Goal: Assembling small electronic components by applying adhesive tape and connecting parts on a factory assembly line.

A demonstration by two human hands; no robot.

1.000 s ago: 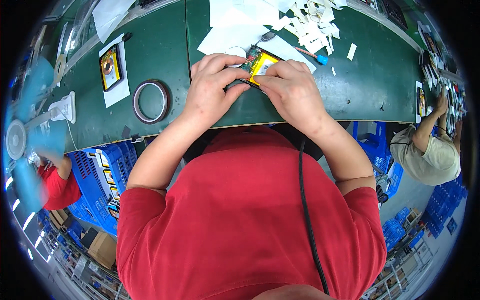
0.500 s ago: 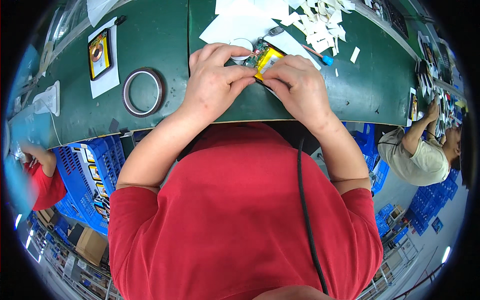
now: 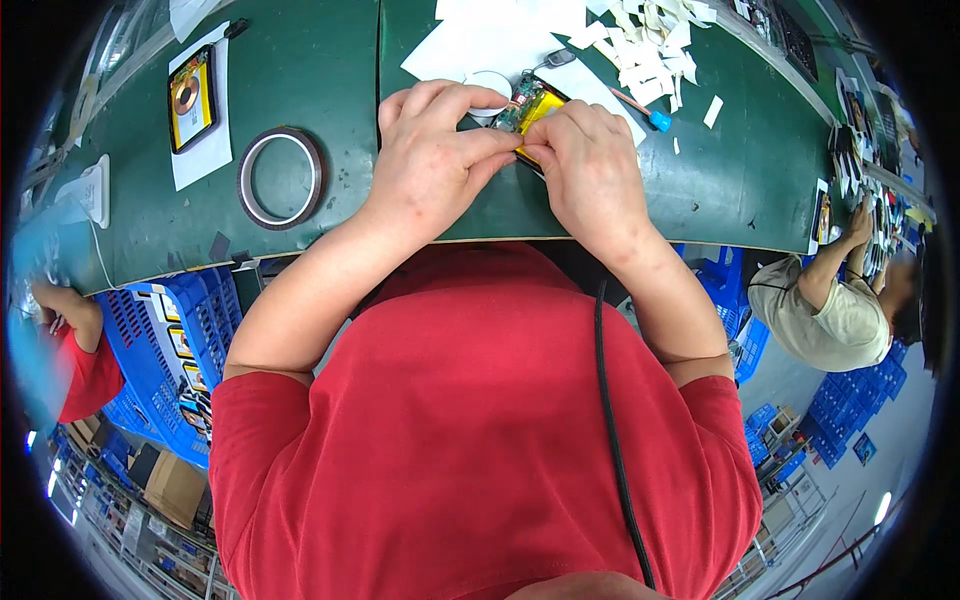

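Note:
In front of me lies a small open electronic device (image 3: 542, 104) with a green circuit board, a yellow battery and a black case edge. My left hand (image 3: 428, 150) is closed at its left side, with the index finger at the circuit board and the thumb at the near corner. My right hand (image 3: 592, 170) has its thumb and fingers pinched together over the battery's near right part, hiding it. Whether a small piece sits between those fingertips, I cannot tell. A round white disc (image 3: 488, 84) shows just behind my left fingertips.
Left of my hands lies a tape roll (image 3: 246, 178); beyond it, a similar device with a copper coil (image 3: 187, 93) rests on white paper. White paper strips (image 3: 645, 45) are heaped at the back right, near a blue-ended cable (image 3: 658, 120). Blue crates (image 3: 150, 350) stand below the table edge.
My right hand has shifted slightly and its fingers are drawn in closer over the battery. My left hand keeps nearly the same hold. The whole view has moved a little.

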